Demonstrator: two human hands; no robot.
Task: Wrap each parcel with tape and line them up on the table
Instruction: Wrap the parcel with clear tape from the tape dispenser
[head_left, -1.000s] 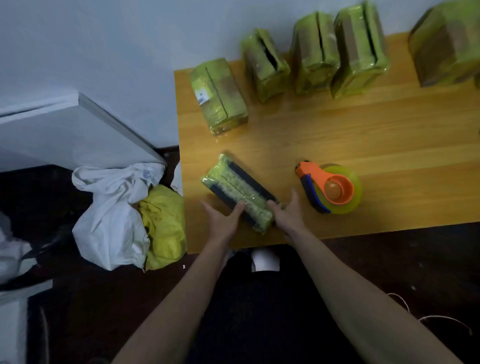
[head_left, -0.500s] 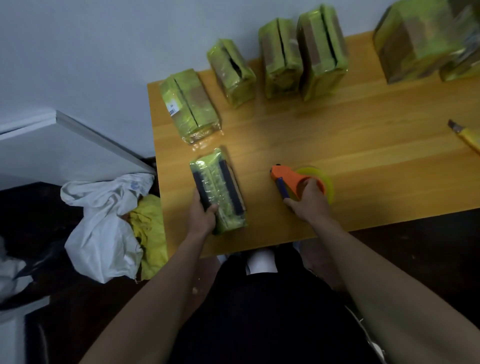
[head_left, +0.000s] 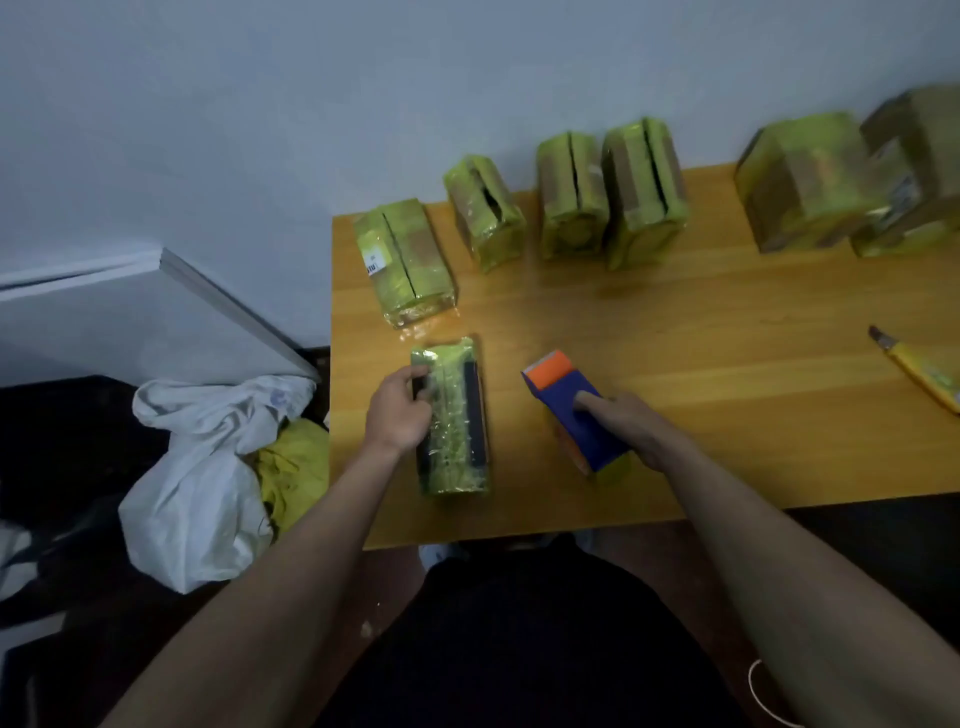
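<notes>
Head view: a dark parcel (head_left: 451, 415) is being gripped by the left hand (head_left: 397, 410). At its 3 o'clock, the tape dispenser (head_left: 574, 410) is being clasped by the right hand (head_left: 631, 426).

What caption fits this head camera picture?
Left hand holds a parcel while right hand grips the tape dispenser.

Dim, soft motion blur, edges bowed, faint tabletop (head_left: 675, 322) sheen

My right hand (head_left: 631, 431) has picked the tape dispenser (head_left: 576, 415) up off the table (head_left: 727, 364) and tipped it on edge. My left hand (head_left: 397, 413) has slid further up the dark parcel (head_left: 452, 415), which I've turned lengthwise.
</notes>
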